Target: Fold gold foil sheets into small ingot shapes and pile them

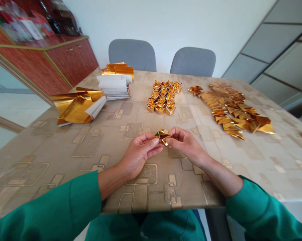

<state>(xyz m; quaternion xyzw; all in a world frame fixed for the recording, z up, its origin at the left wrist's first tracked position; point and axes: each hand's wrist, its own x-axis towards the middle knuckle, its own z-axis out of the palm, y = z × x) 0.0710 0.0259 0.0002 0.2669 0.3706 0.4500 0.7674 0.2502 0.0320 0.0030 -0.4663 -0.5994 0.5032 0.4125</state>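
Between my two hands, just above the table near its front middle, is a small folded gold foil paper piece (162,135). My left hand (143,147) pinches its left end between thumb and fingers. At its right end, my right hand (183,141) grips it the same way. Beyond them stand rows of folded gold paper ingots (163,97), close together. A spread pile of flat, pointed gold foil folds (231,107) lies to the right, with one small cluster (195,89) at its far left.
On the left lie loose gold foil sheets (77,107) and a stack of white-backed sheets (114,85). A patterned cloth covers the table (52,144). Two grey chairs (132,53) stand behind it, against the wall. A wooden cabinet (65,60) is at the far left.
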